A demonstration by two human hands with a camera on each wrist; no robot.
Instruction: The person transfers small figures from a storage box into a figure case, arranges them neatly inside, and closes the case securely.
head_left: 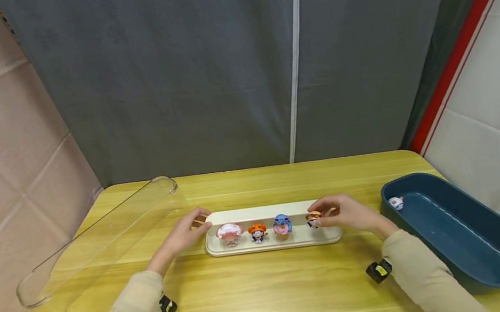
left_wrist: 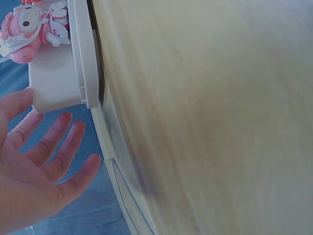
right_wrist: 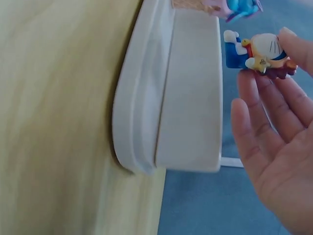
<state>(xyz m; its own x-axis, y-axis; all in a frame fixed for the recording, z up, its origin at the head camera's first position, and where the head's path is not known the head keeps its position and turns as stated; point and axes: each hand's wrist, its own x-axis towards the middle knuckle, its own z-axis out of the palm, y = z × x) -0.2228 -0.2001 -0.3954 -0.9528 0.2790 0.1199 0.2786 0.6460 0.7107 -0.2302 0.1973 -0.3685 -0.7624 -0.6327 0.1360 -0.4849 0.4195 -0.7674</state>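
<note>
Right hand (head_left: pixel 351 215) pinches a small blue-and-white figure (right_wrist: pixel 261 51) at the right end of the white tray (head_left: pixel 273 244), fingers (right_wrist: pixel 293 44) closed on it. Left hand (head_left: pixel 184 236) rests at the tray's left end, fingers released, holding nothing. Three more figures (head_left: pixel 256 231) stand in a row on the tray, mid-tabletop (head_left: pixel 270 293). Clear lid (head_left: pixel 99 248) left, blue bin (head_left: pixel 465 231) right.
</note>
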